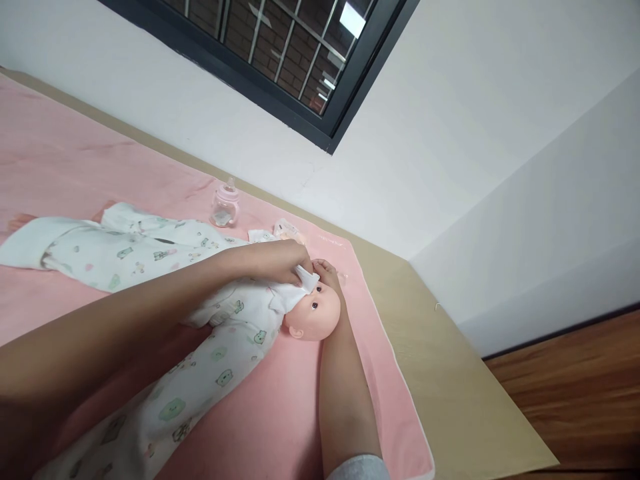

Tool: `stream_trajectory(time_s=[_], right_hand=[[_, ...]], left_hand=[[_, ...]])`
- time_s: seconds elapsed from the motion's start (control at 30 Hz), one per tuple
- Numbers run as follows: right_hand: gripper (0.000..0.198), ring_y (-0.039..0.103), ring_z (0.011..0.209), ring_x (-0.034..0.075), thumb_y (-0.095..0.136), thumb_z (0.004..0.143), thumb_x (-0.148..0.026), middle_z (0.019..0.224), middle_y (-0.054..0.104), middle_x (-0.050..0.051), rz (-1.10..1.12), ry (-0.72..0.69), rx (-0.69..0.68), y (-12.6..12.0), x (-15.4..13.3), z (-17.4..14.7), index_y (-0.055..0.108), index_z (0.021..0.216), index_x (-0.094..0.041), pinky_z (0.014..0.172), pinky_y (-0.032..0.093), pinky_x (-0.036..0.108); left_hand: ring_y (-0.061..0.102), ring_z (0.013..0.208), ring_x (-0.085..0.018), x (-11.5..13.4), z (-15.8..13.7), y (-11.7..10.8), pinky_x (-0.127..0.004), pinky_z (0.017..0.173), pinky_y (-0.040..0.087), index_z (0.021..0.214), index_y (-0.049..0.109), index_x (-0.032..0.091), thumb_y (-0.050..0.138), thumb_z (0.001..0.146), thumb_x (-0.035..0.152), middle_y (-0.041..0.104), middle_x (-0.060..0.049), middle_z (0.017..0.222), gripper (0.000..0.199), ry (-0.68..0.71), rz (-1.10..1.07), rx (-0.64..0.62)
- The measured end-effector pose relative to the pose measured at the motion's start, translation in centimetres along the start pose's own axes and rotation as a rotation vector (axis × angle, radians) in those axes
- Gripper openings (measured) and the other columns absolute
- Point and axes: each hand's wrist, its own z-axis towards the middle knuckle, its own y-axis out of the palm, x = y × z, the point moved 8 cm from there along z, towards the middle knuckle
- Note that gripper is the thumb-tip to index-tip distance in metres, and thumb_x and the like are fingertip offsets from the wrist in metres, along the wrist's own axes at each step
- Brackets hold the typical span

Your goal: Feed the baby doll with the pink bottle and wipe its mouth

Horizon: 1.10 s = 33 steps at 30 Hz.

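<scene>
A baby doll (320, 319) lies on its back with its head toward the right, dressed in white clothing (220, 363) with a green and grey animal print. My left hand (285, 261) reaches across its chest. Between its closed fingers is a white cloth (303, 280), which covers the lower part of the doll's face. Beyond the doll's head is my right hand (326, 270), with my forearm passing along the crown. Its visible fingers are curled together beside the far cheek; what they hold, if anything, is hidden.
A pink baby bottle (225, 205) stands upright beyond the doll. Near my left hand lies a small whitish packet (286, 229). A pink mat (280, 413) covers much of the tan board (425, 333). Behind are a white wall (280, 160) and a dark-framed window (333, 127).
</scene>
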Motion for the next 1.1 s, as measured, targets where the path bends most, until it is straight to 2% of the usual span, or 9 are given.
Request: stream_trajectory(time_s=[0.17, 0.47, 0.57, 0.67, 0.73, 0.83, 0.97, 1.03, 1.1], right_hand=[[0.026, 0.066, 0.079, 0.019, 0.073, 0.063, -0.039, 0.069, 0.068, -0.001, 0.005, 0.002, 0.014, 0.1, -0.2, -0.2, 0.064, 0.08, -0.022, 0.07, 0.05, 0.029], [0.023, 0.065, 0.079, 0.018, 0.074, 0.066, -0.038, 0.072, 0.068, 0.0, 0.011, 0.009, 0.024, 0.3, -0.5, -0.8, 0.063, 0.078, -0.022, 0.071, 0.051, 0.029], [0.025, 0.066, 0.081, 0.019, 0.075, 0.066, -0.039, 0.072, 0.068, 0.0, 0.026, 0.008, 0.03, 0.4, -0.4, -0.9, 0.063, 0.079, -0.022, 0.073, 0.052, 0.03], [0.028, 0.066, 0.083, 0.019, 0.077, 0.065, -0.039, 0.075, 0.069, 0.001, 0.051, 0.003, 0.0, 0.6, -1.2, -0.8, 0.064, 0.082, -0.021, 0.076, 0.051, 0.031], [0.03, 0.066, 0.085, 0.018, 0.078, 0.065, -0.039, 0.082, 0.07, 0.001, 0.036, -0.027, -0.041, 0.9, -3.0, -0.9, 0.065, 0.085, -0.021, 0.08, 0.051, 0.031], [0.032, 0.065, 0.097, 0.02, 0.077, 0.069, -0.045, 0.101, 0.07, 0.004, -0.015, -0.161, -0.124, 1.9, -8.0, -1.9, 0.067, 0.089, -0.022, 0.088, 0.051, 0.032], [0.038, 0.056, 0.121, 0.023, 0.068, 0.079, -0.055, 0.127, 0.061, 0.003, -0.164, -0.388, -0.27, 5.0, -15.5, -5.5, 0.065, 0.105, -0.028, 0.101, 0.047, 0.038], [0.04, 0.051, 0.128, 0.023, 0.071, 0.079, -0.051, 0.133, 0.057, 0.002, -0.32, -0.489, -0.325, 7.0, -17.9, -7.7, 0.063, 0.112, -0.03, 0.107, 0.043, 0.04], [0.041, 0.05, 0.128, 0.022, 0.074, 0.078, -0.046, 0.129, 0.059, 0.001, -0.478, -0.555, -0.31, 8.6, -19.3, -9.3, 0.061, 0.114, -0.03, 0.111, 0.038, 0.041]], left_hand=[[0.05, 0.064, -0.015, 0.3, 0.1, -0.2, -0.024, 0.058, 0.032, 0.063, 0.051, 0.017, 0.055, 0.076, 0.018, 0.055, 0.001, 0.066, 0.014, 0.007, -0.032, -0.004], [0.049, 0.061, -0.013, 0.3, -0.1, -0.7, -0.026, 0.056, 0.027, 0.064, 0.056, 0.016, 0.055, 0.077, 0.014, 0.059, 0.001, 0.067, 0.012, -0.057, 0.0, 0.005], [0.053, 0.065, -0.015, -0.1, -0.2, -1.1, -0.025, 0.058, 0.031, 0.068, 0.059, 0.016, 0.055, 0.077, 0.015, 0.062, -0.001, 0.07, 0.01, -0.066, 0.004, 0.033], [0.06, 0.081, -0.018, -0.2, -0.3, -2.0, -0.026, 0.069, 0.04, 0.079, 0.064, 0.016, 0.052, 0.078, 0.017, 0.068, -0.003, 0.088, 0.012, -0.036, -0.037, 0.139], [0.061, 0.097, -0.019, 0.1, -0.6, -2.8, -0.027, 0.082, 0.043, 0.09, 0.068, 0.017, 0.051, 0.08, 0.019, 0.066, -0.004, 0.108, 0.019, 0.009, -0.06, 0.243], [0.055, 0.116, -0.021, 0.6, -1.0, -3.9, -0.029, 0.096, 0.041, 0.098, 0.07, 0.019, 0.052, 0.082, 0.023, 0.058, -0.006, 0.127, 0.024, 0.048, -0.037, 0.376], [0.044, 0.129, -0.026, 0.9, -1.7, -4.8, -0.035, 0.106, 0.036, 0.094, 0.07, 0.018, 0.052, 0.081, 0.021, 0.052, -0.008, 0.136, 0.023, 0.022, 0.032, 0.439], [0.043, 0.13, -0.027, 0.7, -1.9, -5.2, -0.037, 0.106, 0.037, 0.095, 0.07, 0.018, 0.053, 0.081, 0.022, 0.051, -0.008, 0.137, 0.023, 0.008, 0.04, 0.454], [0.044, 0.129, -0.027, 0.5, -2.1, -5.6, -0.039, 0.106, 0.037, 0.098, 0.071, 0.018, 0.053, 0.081, 0.023, 0.052, -0.008, 0.136, 0.025, 0.006, 0.047, 0.474]])
